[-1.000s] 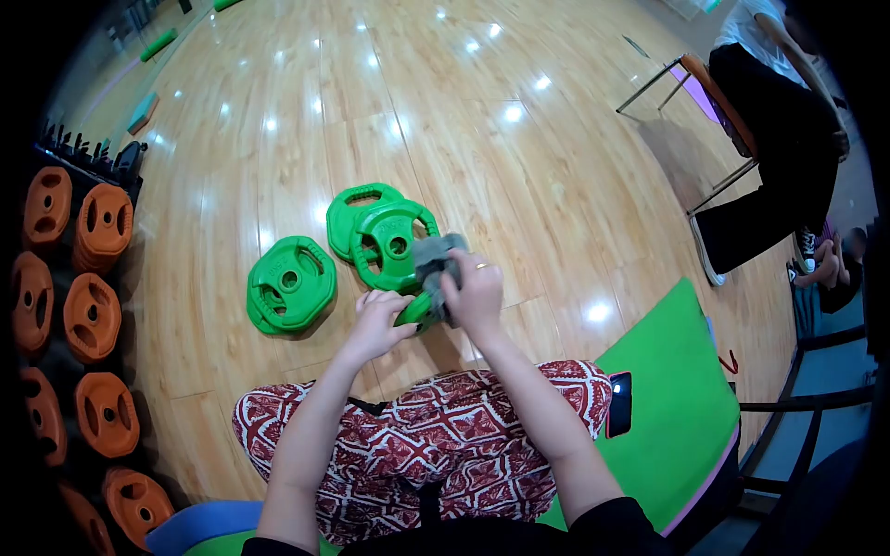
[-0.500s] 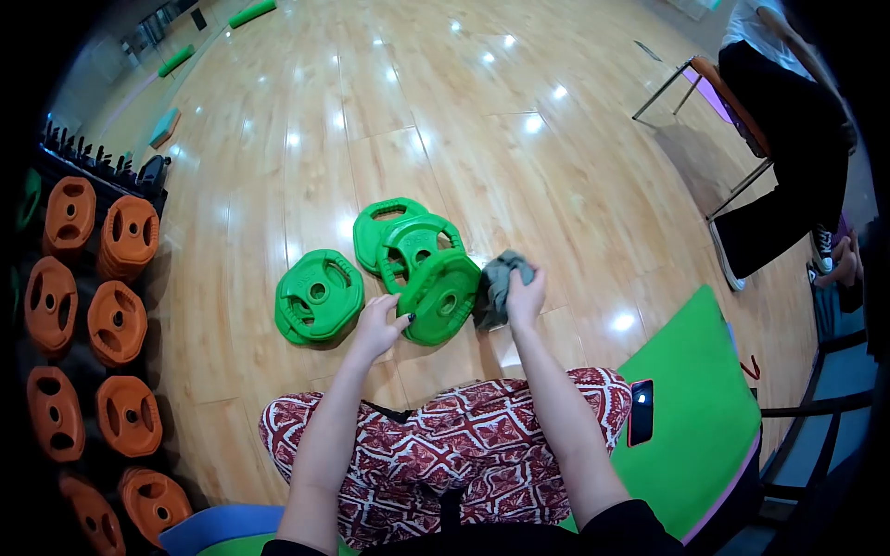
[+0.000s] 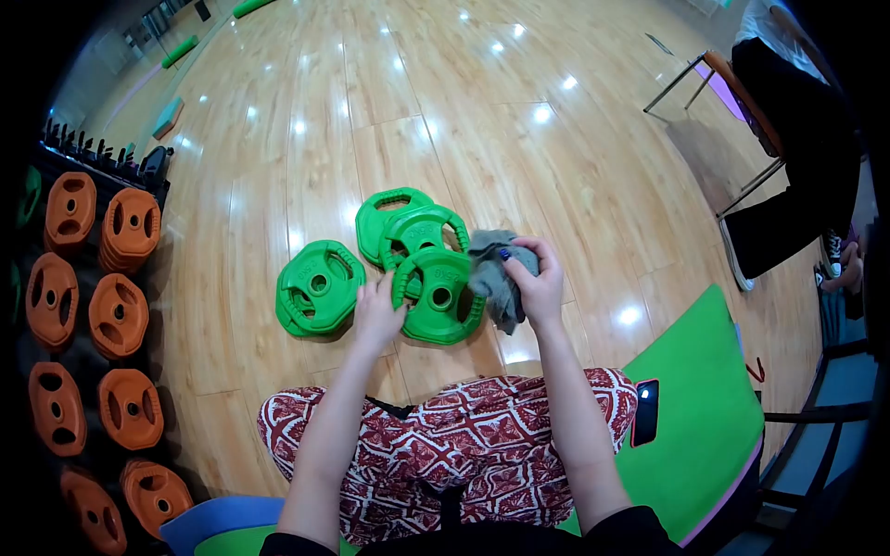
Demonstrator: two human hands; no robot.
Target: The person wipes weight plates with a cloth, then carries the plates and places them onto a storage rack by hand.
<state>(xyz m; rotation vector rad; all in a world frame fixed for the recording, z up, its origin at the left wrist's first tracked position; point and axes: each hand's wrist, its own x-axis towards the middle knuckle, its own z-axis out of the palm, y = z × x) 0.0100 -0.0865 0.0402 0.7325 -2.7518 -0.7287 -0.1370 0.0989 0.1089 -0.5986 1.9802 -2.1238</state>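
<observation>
My right hand (image 3: 540,281) is closed around a crumpled grey cloth (image 3: 499,283), held just right of the front green weight plate (image 3: 454,320). That plate lies with its face up, overlapping a second green plate (image 3: 422,225). Behind them, another green plate (image 3: 378,218) is partly covered. At the front plate's left edge is my left hand (image 3: 376,315), its fingers stretched out and seeming to touch the rim. To the left of this hand, more green plates (image 3: 320,264) lie stacked on the wooden floor.
Orange weight plates (image 3: 130,408) fill a rack on the left. A black phone (image 3: 644,412) rests on a green mat (image 3: 695,408) at my right. Farther right, a person (image 3: 797,139) is by a chair (image 3: 742,102). My crossed legs (image 3: 445,445) are in front of me.
The front plate was tilted up at its left side and now lies flatter. My left hand has opened from its pinch on the rim. My right hand has drawn the cloth slightly off the plate.
</observation>
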